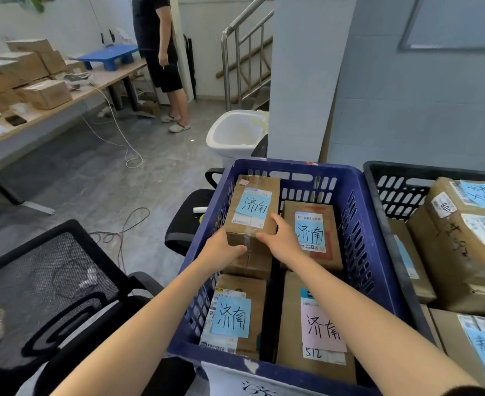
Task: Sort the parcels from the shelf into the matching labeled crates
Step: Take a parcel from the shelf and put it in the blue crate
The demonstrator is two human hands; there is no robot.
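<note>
Two risks: I grip the held parcel [253, 221] only at its near end, so its far end may dip and settle tilted against the blue crate [360, 224]; the tape strip by my left fingers [235, 248] looks slick, so I judge a slip possible.
Third risk: my right hand [284, 242] is just beside the far-right parcel [311, 235] and could knock it askew when I let go.
Crates: two, the blue crate in front of me and a black crate [378, 195] touching its right side.
Table: one, far left [112, 77], carrying plain cardboard boxes.
Parcels in blue: four with notes showing, in two rows of two: the held parcel, the far-right parcel, a near-left parcel [237, 287] and a near-right parcel [290, 324]. Cardboard shows below the held one; I cannot tell whether that is a fifth.
Parcels in black: at least three, the rest cut off.
Where it is: the held parcel is inside the blue crate, at its far left.
Hands: two, both holding it. My left hand [224, 247] wraps the near left corner, fingers curled along the near edge; my right hand clasps the near right corner, thumb on top.
Notes: four reading 济南, three blue and one pink.
Crate label: one, white [235, 380], its writing cut off, so I cannot check the match.
</note>
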